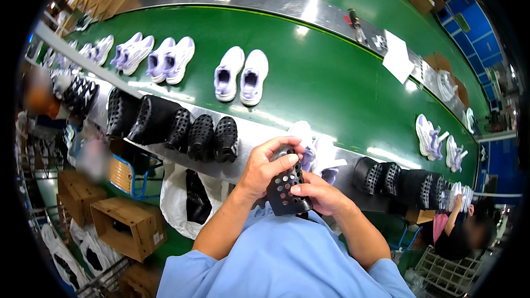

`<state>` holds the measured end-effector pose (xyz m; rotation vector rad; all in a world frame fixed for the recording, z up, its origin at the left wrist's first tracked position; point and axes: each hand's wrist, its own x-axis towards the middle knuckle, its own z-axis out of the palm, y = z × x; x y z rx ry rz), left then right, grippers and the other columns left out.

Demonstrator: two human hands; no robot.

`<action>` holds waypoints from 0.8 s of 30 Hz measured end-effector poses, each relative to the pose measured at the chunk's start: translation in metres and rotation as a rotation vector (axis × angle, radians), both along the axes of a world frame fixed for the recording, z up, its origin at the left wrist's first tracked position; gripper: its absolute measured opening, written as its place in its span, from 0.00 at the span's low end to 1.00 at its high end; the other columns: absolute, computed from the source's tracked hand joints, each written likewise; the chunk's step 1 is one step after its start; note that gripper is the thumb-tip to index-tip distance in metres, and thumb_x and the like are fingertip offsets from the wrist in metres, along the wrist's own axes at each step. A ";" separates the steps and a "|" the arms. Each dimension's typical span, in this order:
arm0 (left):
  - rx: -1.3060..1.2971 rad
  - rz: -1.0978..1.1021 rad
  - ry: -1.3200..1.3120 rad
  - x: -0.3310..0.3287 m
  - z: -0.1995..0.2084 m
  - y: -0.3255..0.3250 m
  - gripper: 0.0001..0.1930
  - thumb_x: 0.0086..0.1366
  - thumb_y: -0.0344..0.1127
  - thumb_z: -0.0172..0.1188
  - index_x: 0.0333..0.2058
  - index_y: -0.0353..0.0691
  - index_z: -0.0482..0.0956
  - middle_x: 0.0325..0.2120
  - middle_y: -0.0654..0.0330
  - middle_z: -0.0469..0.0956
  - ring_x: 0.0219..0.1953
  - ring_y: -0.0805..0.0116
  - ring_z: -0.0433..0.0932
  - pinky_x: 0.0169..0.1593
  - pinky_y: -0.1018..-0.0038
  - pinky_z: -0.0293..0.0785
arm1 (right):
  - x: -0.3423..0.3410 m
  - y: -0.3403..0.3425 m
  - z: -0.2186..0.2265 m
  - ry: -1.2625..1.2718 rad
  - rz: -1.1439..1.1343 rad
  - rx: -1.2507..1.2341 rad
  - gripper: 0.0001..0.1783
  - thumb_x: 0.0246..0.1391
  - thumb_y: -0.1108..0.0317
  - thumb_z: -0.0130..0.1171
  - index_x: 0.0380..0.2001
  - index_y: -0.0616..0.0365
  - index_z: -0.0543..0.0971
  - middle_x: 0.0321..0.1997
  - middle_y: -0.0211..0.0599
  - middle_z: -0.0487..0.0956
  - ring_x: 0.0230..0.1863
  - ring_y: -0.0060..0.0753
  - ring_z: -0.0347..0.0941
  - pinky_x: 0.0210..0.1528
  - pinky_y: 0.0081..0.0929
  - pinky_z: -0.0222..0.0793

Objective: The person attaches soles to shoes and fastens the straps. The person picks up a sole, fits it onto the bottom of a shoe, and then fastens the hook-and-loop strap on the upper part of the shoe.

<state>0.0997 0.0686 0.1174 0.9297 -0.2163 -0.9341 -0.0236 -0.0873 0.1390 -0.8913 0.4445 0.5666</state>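
1. The left hand (268,168) is curled around the upper part of a black form (282,201), its thumb across the front and its fingers about the top.
2. The right hand (326,194) is partly closed on the lower right side of the same form, thumb on its front face.
3. The form, dotted with round holes, is held in front of the blue shirt (287,259), at the near side of the metal ledge (259,132).
4. Just beyond the hands sits a pair of shoes (324,152), partly hidden by them.
5. On the green belt (342,88), a white-and-lilac pair (254,77) stands farther off to the left; more pairs (171,60) line up beyond it.
6. Dark forms (201,138) stand along the ledge to the left, others (390,176) to the right.
7. A white sack (175,204) and cartons (124,226) lie low on the left.
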 end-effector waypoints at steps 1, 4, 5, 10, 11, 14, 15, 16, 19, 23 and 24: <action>0.063 0.068 -0.137 -0.003 -0.004 -0.004 0.18 0.66 0.31 0.65 0.53 0.32 0.80 0.44 0.59 0.82 0.46 0.71 0.80 0.52 0.74 0.77 | -0.007 -0.002 0.002 -0.063 0.060 -0.393 0.38 0.61 0.52 0.66 0.66 0.65 0.69 0.49 0.42 0.81 0.51 0.32 0.79 0.54 0.33 0.75; 0.285 0.296 -0.168 -0.015 -0.021 -0.015 0.10 0.65 0.29 0.65 0.44 0.34 0.80 0.36 0.62 0.82 0.36 0.78 0.78 0.42 0.80 0.75 | -0.031 0.001 0.036 -0.252 0.206 -1.279 0.40 0.58 0.44 0.68 0.62 0.65 0.73 0.43 0.58 0.84 0.42 0.58 0.83 0.46 0.44 0.78; 0.269 0.292 -0.147 -0.022 -0.028 -0.020 0.09 0.65 0.29 0.66 0.43 0.34 0.80 0.35 0.63 0.81 0.34 0.79 0.77 0.39 0.80 0.74 | -0.040 0.004 0.036 -0.281 0.203 -1.342 0.38 0.58 0.44 0.69 0.58 0.65 0.75 0.41 0.57 0.84 0.41 0.59 0.83 0.44 0.46 0.78; 0.287 0.216 -0.040 -0.042 -0.051 -0.036 0.11 0.65 0.31 0.68 0.44 0.35 0.81 0.31 0.67 0.79 0.31 0.82 0.74 0.37 0.82 0.71 | -0.060 -0.002 0.023 -0.190 0.122 -1.282 0.29 0.58 0.47 0.69 0.45 0.65 0.78 0.31 0.55 0.83 0.34 0.61 0.83 0.38 0.50 0.77; 0.334 0.205 -0.089 -0.043 -0.055 -0.038 0.12 0.65 0.32 0.68 0.45 0.35 0.81 0.32 0.65 0.80 0.33 0.78 0.76 0.39 0.80 0.72 | -0.066 -0.001 0.017 -0.190 0.069 -1.276 0.27 0.58 0.48 0.69 0.43 0.65 0.79 0.29 0.56 0.82 0.33 0.61 0.82 0.37 0.50 0.77; 0.542 0.185 -0.539 -0.039 -0.074 -0.045 0.16 0.63 0.32 0.69 0.48 0.33 0.80 0.33 0.59 0.81 0.39 0.65 0.79 0.46 0.71 0.75 | -0.078 -0.015 0.000 -0.123 0.107 -1.340 0.25 0.59 0.50 0.68 0.36 0.66 0.78 0.25 0.59 0.81 0.31 0.64 0.81 0.36 0.53 0.76; 0.649 0.187 -0.895 -0.028 -0.085 -0.044 0.17 0.63 0.32 0.69 0.49 0.32 0.80 0.34 0.56 0.82 0.42 0.59 0.80 0.49 0.67 0.76 | -0.080 -0.020 -0.006 -0.086 0.154 -1.374 0.25 0.59 0.50 0.68 0.34 0.66 0.78 0.25 0.60 0.81 0.30 0.64 0.81 0.35 0.54 0.76; 0.741 0.181 -1.250 -0.022 -0.091 -0.048 0.18 0.62 0.32 0.69 0.50 0.32 0.80 0.36 0.53 0.82 0.45 0.54 0.80 0.52 0.64 0.76 | -0.082 -0.023 -0.015 -0.072 0.179 -1.413 0.25 0.59 0.50 0.67 0.33 0.66 0.78 0.24 0.60 0.81 0.30 0.65 0.80 0.35 0.55 0.75; 0.642 -0.094 -1.327 -0.005 -0.110 -0.064 0.12 0.59 0.30 0.66 0.41 0.33 0.83 0.38 0.47 0.81 0.49 0.44 0.77 0.56 0.55 0.74 | -0.073 -0.029 -0.026 -0.034 0.306 -1.489 0.26 0.60 0.49 0.64 0.32 0.68 0.77 0.24 0.59 0.81 0.29 0.65 0.81 0.36 0.57 0.76; 0.566 -0.278 -1.343 -0.005 -0.138 -0.080 0.05 0.59 0.28 0.63 0.32 0.32 0.82 0.35 0.45 0.81 0.44 0.43 0.78 0.51 0.53 0.75 | -0.054 -0.017 -0.052 0.023 0.347 -1.715 0.23 0.61 0.51 0.64 0.35 0.64 0.78 0.26 0.55 0.84 0.29 0.57 0.85 0.35 0.50 0.81; 0.554 -0.303 -1.314 -0.008 -0.140 -0.083 0.05 0.60 0.28 0.63 0.31 0.31 0.82 0.34 0.44 0.81 0.43 0.42 0.78 0.50 0.53 0.76 | -0.046 -0.011 -0.067 0.022 0.317 -1.749 0.23 0.61 0.51 0.65 0.36 0.64 0.77 0.28 0.53 0.85 0.30 0.54 0.85 0.33 0.45 0.81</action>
